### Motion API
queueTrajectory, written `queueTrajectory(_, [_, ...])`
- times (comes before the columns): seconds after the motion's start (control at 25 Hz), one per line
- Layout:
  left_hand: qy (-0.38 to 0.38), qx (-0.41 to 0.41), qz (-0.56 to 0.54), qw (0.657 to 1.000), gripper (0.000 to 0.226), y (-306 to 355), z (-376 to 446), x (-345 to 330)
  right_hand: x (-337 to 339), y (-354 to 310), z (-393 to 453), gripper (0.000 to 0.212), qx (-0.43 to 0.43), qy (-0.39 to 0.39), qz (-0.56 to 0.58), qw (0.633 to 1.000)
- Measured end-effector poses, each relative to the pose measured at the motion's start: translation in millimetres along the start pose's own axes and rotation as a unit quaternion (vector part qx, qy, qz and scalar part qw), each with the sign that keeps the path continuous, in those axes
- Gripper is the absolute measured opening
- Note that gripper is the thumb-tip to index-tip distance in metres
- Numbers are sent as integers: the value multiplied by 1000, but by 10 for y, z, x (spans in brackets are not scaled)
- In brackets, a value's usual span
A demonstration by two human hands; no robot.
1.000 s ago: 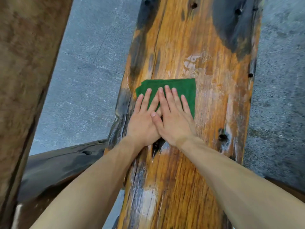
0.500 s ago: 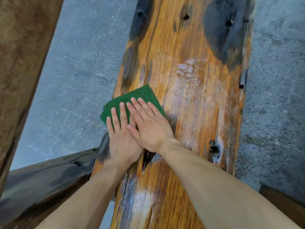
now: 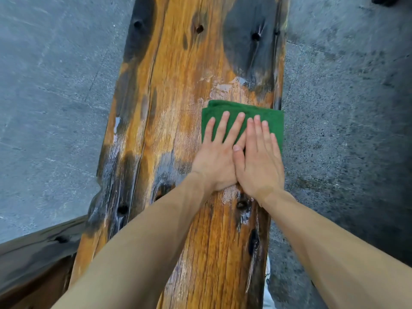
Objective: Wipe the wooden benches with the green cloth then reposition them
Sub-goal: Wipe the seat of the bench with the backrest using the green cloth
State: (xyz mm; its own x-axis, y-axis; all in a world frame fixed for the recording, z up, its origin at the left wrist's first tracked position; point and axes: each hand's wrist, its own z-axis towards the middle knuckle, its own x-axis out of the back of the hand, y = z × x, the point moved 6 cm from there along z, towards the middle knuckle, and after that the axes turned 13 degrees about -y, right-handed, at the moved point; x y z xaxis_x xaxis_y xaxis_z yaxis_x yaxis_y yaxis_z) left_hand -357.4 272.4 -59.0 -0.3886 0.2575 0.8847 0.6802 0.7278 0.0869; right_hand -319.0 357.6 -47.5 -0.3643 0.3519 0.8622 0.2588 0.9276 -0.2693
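Wiping was only partway done, with both the left hand (image 3: 215,161) and right hand (image 3: 259,162) flat, fingers straight, pressing the folded green cloth (image 3: 243,123) at the right edge of the wet-streaked wooden desk (image 3: 178,90), its far end looking dry, repositioning not started, bare concrete floor (image 3: 51,85) all around.

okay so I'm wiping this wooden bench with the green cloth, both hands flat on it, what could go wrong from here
1. The green cloth sits at the bench's right edge, its corner level with the rim. Another push rightward could carry it and your right hand off the side.

2. The plank looks wet and glossy near your left hand, so flat palms may slip.

3. Cracks and dark knot holes could snag the cloth or leave splinters.
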Motion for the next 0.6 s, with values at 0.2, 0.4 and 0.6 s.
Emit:
queueTrajectory(0.2, [-9, -89, 37, 995, 77, 187, -25, -16, -112, 83, -255, 68, -81, 29, 51, 995])
queueTrajectory(0.4, [15, -102, 34, 994, 72, -226, -113, -13, -170, -303, -86, 70, -90, 57, 32, 994])
queueTrajectory(0.6, [25, -8, -5, 1000, 72, -846, -319, -85, -160, -867, 263, 69, -12, 34, -4, 999])
